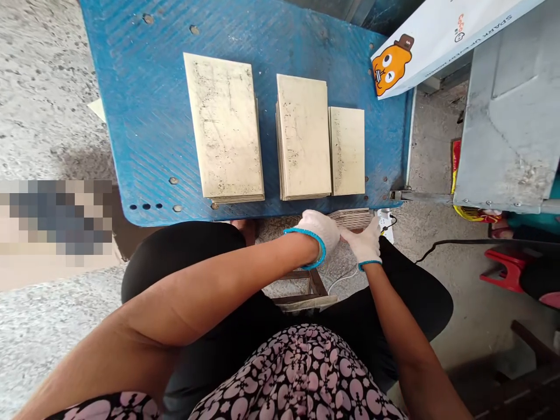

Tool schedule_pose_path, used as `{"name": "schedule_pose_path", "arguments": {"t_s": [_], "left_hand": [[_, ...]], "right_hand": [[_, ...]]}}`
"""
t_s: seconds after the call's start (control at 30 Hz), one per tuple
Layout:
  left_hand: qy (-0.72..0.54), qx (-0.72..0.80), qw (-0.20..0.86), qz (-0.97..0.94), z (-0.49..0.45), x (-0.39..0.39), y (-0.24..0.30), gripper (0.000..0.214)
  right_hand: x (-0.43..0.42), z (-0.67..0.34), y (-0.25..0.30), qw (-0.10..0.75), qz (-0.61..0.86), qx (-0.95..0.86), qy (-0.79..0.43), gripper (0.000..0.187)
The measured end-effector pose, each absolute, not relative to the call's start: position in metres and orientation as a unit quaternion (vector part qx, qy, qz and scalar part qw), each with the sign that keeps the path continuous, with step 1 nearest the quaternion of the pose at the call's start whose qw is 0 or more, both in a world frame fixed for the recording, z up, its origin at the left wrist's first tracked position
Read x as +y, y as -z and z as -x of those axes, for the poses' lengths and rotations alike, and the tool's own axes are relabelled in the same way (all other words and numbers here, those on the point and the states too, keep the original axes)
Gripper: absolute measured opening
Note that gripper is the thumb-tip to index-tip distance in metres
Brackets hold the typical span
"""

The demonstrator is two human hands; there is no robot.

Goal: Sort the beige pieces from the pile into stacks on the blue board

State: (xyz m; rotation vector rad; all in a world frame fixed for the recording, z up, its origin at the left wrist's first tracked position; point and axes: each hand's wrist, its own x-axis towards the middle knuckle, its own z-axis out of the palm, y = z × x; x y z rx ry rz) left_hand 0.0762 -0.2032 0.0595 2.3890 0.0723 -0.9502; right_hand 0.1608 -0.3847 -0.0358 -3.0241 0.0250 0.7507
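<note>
Patterned shirt cloth (301, 373), black with pinkish rounded shapes, lies nearest to the camera. Beyond it, the person's left hand (321, 230), in a knitted white glove with blue cuff, grips the left end of a bundle of thin sheets (352, 218). This bundle is just below the near edge of the table, above the lap. At its other end, the right hand (366, 244), gloved likewise, closes on it; the fingers underneath cannot be seen. Each sheet is probably light, stiff and easy to chip at the corners, while many together may feel rather heavy and slide over one another. Both short ends seem the best place for holding.

Farther up, the blue tabletop (140, 116) shows diagonal ridges and small holes. On it stand, from left, a wide stack (227, 128), a narrower stack (305, 137) and a short stack (349, 151), all rectangular, cream-coloured and dark-speckled. To their right leans a smooth printed white bag (437, 46).
</note>
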Motion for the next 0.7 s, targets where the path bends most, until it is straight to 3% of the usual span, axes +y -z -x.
{"name": "schedule_pose_path", "arguments": {"t_s": [0.33,0.57,0.7], "left_hand": [[0.359,0.049,0.3,-0.882,-0.079,-0.198,-0.054,0.038],[0.357,0.047,0.299,-0.884,-0.077,-0.202,-0.054,0.038],[0.354,0.044,0.299,-0.885,-0.077,-0.202,-0.054,0.036]], "right_hand": [[-0.389,-0.164,0.064,0.019,0.967,0.037,-0.253,0.14],[-0.388,-0.155,0.063,0.01,0.97,0.057,-0.236,0.135],[-0.387,-0.151,0.046,0.003,0.978,0.047,-0.203,0.121]]}}
